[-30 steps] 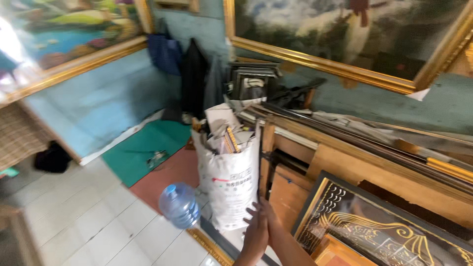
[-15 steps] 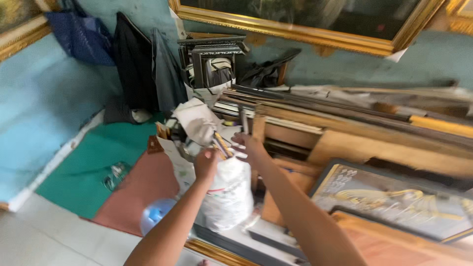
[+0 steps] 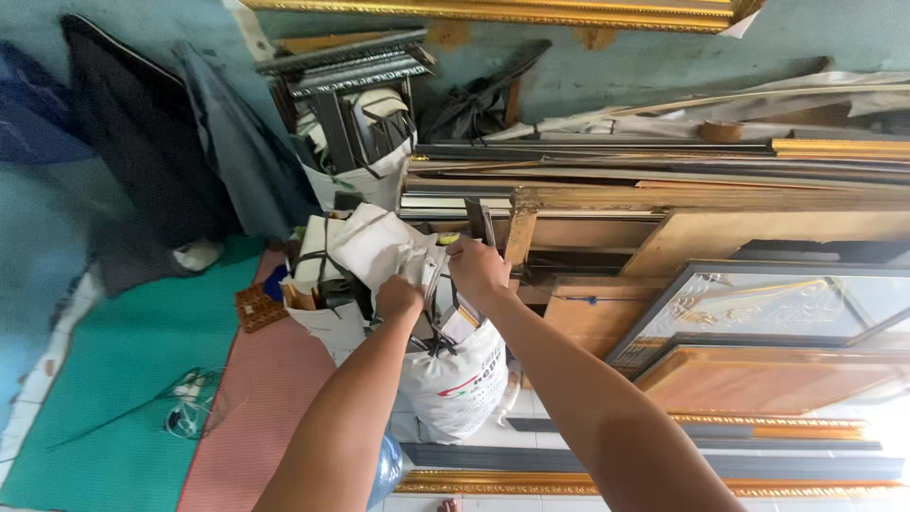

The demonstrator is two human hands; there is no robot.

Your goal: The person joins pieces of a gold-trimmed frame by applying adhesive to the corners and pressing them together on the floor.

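The tall white woven plastic sack point(image 3: 453, 379) stood upright on the white tiled floor point(image 3: 493, 431), its long axis vertical and its open mouth up, stuffed with frame offcuts and crumpled white paper point(image 3: 374, 248). The left hand point(image 3: 399, 296) was curled shut over the paper at the sack's mouth; the right hand point(image 3: 477, 268) pinched a thin strip at the rim. Green and red mats point(image 3: 123, 379) lay beside it, stacked wooden boards and gold-edged picture frames point(image 3: 758, 322) leaned behind, against a teal wall point(image 3: 607, 81).
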